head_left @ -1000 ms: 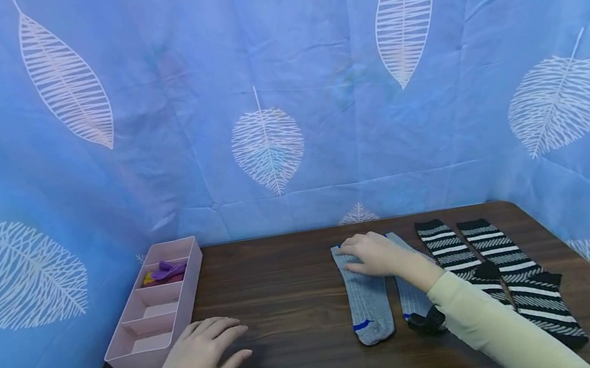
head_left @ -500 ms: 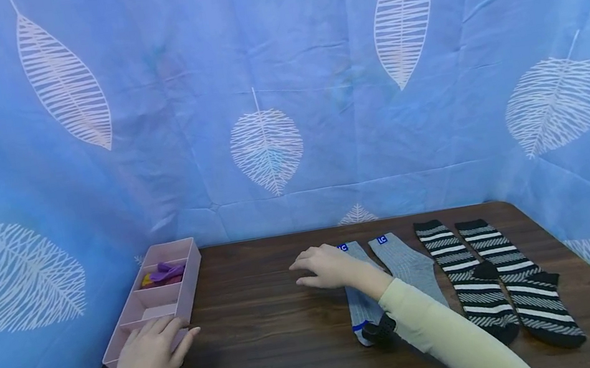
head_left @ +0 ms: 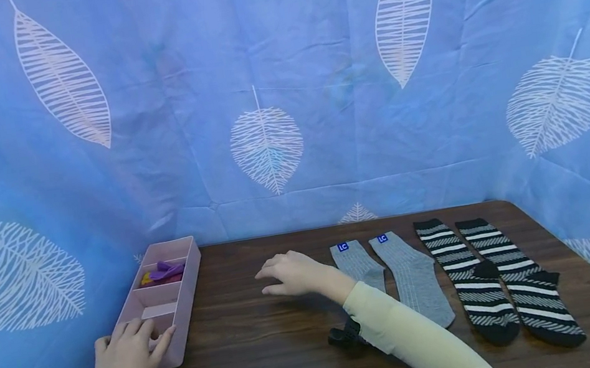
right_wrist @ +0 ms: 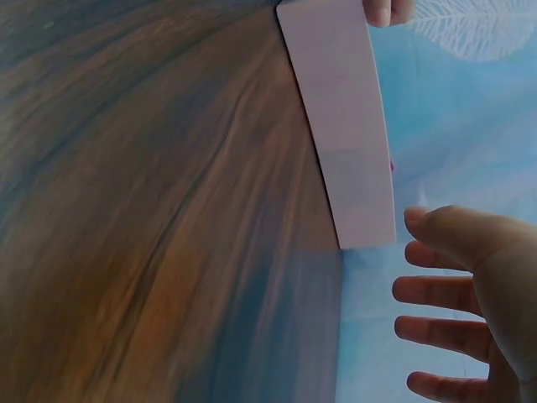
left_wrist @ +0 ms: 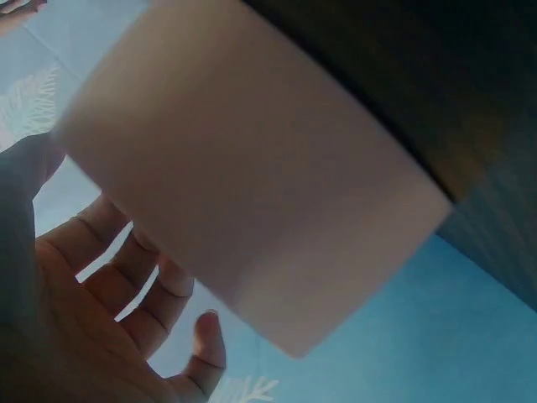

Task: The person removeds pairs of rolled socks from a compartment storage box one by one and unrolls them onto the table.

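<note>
A pink divided box stands at the left of the table. My left hand is at its near end, with spread, bent fingers over the nearest compartment and the thumb by the right rim. In the left wrist view the box's end wall hides part of the fingers. My right hand hovers over the middle of the table, fingers loosely extended towards the box, holding nothing. Behind its wrist lie two grey socks, a left one partly covered by the sleeve and a right one.
Two black-and-white striped socks, one beside the other, lie flat at the right. Purple, yellow and red soft-looking things sit in a box compartment. A blue leaf-print curtain closes off the back of the dark wooden table.
My right hand has moved left, away from over the grey socks. My left hand has moved left from the table onto the box's near end.
</note>
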The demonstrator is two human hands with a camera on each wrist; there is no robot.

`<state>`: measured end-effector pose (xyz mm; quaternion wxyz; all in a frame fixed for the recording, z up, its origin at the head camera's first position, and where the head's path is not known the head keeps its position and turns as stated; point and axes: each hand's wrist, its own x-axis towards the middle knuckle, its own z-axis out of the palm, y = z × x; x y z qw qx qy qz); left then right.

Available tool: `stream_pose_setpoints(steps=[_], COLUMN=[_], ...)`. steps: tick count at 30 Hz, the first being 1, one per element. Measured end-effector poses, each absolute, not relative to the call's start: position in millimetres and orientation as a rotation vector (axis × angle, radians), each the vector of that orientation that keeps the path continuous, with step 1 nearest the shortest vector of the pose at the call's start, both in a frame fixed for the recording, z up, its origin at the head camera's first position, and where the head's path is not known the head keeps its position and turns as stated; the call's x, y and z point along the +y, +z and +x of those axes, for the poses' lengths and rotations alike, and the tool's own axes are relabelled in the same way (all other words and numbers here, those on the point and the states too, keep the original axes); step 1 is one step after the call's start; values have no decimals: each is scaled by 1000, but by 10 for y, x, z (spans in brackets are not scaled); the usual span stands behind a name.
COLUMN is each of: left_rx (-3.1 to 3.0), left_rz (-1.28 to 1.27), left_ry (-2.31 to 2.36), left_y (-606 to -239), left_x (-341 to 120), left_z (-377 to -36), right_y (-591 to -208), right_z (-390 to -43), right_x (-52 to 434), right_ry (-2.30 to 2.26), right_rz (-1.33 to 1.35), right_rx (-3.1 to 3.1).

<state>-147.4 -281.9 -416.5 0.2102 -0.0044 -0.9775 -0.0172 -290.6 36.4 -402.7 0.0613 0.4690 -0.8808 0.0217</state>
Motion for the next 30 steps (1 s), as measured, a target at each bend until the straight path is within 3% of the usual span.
stream_pose_setpoints(steps=[21, 30], left_rx=[-3042, -3052], left_rz=[215, 231], left_ry=[-204, -203], left_y=[-4190, -4226], left_x=[-2978, -2948], left_z=[-1531, -1537], right_y=[-4023, -4020], right_z=[-3044, -3069], right_x=[-592, -954], right_ry=[146, 93], right_rz=[1462, 1298], right_rx=[-2744, -2626])
